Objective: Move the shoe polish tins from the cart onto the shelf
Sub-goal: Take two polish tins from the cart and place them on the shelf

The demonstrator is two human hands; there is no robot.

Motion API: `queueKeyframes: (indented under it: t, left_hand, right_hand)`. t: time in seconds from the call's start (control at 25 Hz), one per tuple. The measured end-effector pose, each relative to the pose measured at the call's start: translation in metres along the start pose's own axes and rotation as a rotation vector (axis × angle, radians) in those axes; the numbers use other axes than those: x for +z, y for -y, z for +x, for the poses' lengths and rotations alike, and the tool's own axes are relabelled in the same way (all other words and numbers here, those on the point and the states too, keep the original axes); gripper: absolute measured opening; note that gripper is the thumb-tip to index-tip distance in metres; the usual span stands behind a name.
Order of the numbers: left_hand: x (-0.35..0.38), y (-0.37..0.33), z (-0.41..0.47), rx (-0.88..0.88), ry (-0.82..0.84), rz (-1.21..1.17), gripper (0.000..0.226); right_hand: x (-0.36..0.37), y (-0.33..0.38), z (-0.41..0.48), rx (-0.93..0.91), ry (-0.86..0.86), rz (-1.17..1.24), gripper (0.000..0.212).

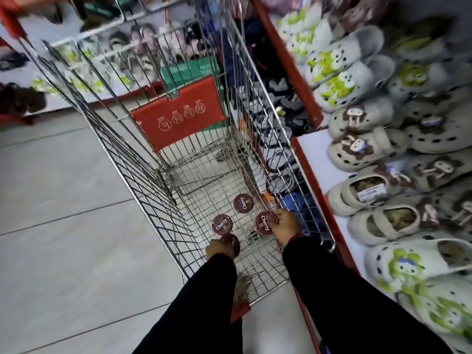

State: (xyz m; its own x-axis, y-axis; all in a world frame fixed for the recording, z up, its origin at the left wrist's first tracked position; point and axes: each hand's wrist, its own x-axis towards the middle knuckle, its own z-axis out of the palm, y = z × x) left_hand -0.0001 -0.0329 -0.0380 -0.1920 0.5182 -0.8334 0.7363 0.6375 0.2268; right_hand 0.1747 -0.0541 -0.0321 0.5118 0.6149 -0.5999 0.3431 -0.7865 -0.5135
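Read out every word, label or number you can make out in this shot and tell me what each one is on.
"Cherry": round dark maroon tin lid farthest up the cart floor.
"Cherry": round maroon tin left of centre.
"Cherry": round maroon tin at the right hand.
"Che": partly covered maroon tin at the left hand.
Red plastic cart flap: four circled icons, captions too blurred.
Green sign behind it and clog price tag: unreadable.

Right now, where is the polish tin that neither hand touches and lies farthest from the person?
In the head view, the farthest Cherry tin lies flat on the cart floor, right of centre, just beyond the right hand.
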Motion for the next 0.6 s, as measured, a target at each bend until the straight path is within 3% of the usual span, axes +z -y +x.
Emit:
queueKeyframes:
  t: [0.28, 0.36, 0.44, 0.6]
  left_hand:
    - [-0.063, -0.019, -0.102, 0.279, -0.031, -0.517, 0.046]
    - [-0.077, -0.025, -0.136, 0.337, 0.03, -0.675, 0.042]
    - [-0.088, -0.032, -0.172, 0.433, 0.128, -0.818, 0.023]
    - [-0.102, -0.053, -0.245, 0.592, 0.231, -0.889, 0.013]
  right_hand:
    - [-0.078, 0.04, -0.106, 0.022, -0.006, 0.716, 0.043]
    - [-0.105, 0.05, -0.141, -0.015, -0.028, 0.832, 0.043]
    - [-0.131, 0.059, -0.177, -0.106, -0.056, 0.935, 0.043]
    - [-0.183, 0.068, -0.243, -0.252, -0.158, 1.072, 0.039]
